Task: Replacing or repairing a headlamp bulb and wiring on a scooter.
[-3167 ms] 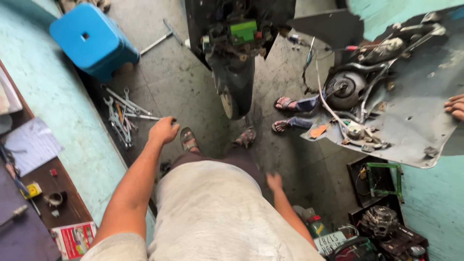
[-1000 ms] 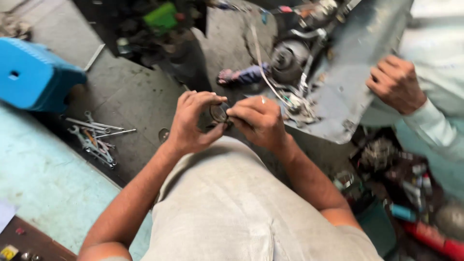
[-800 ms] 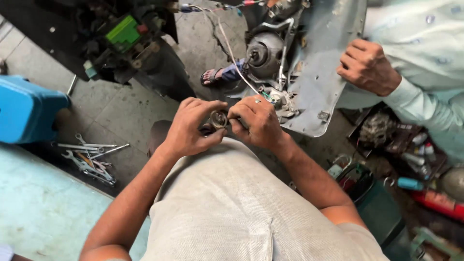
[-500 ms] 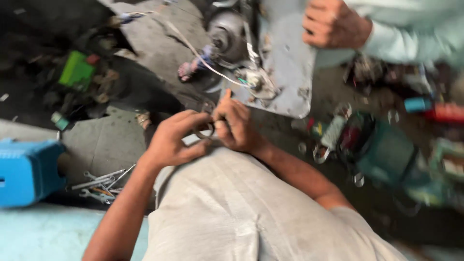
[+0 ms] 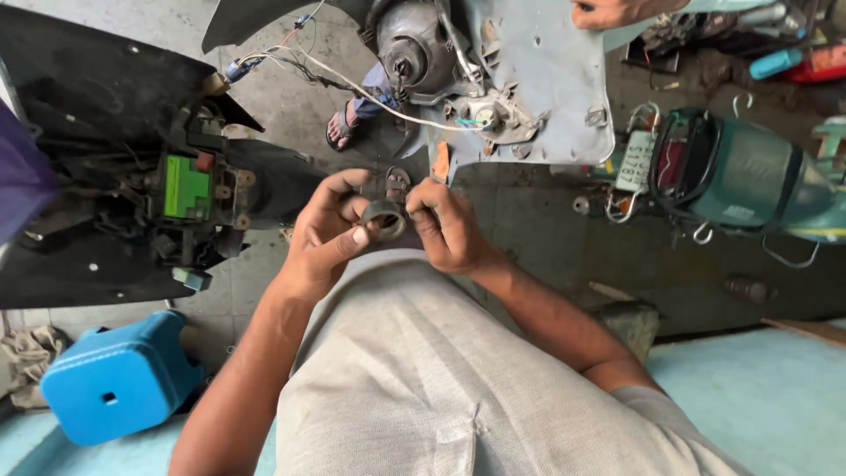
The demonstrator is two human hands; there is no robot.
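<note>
From the head view, the left hand (image 5: pixel 328 231) and right hand (image 5: pixel 447 226) together pinch a small dark ring-shaped part (image 5: pixel 384 218) held at waist height. Just beyond it hangs a grey scooter panel (image 5: pixel 546 79) with a headlamp (image 5: pixel 410 44); a blue stool (image 5: pixel 119 377) stands on the floor, lower left.

Dark ring (image 5: pixel 384 218) between both hands' fingers (image 5: pixel 352 236)

Grey concrete floor (image 5: pixel 546 220), blue plastic stool (image 5: pixel 119 379), daylight.

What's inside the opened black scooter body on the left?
Inside the black scooter body sit a green battery, a red terminal cap and dark wiring. Deeper parts are lost in shadow under the panel.
</note>
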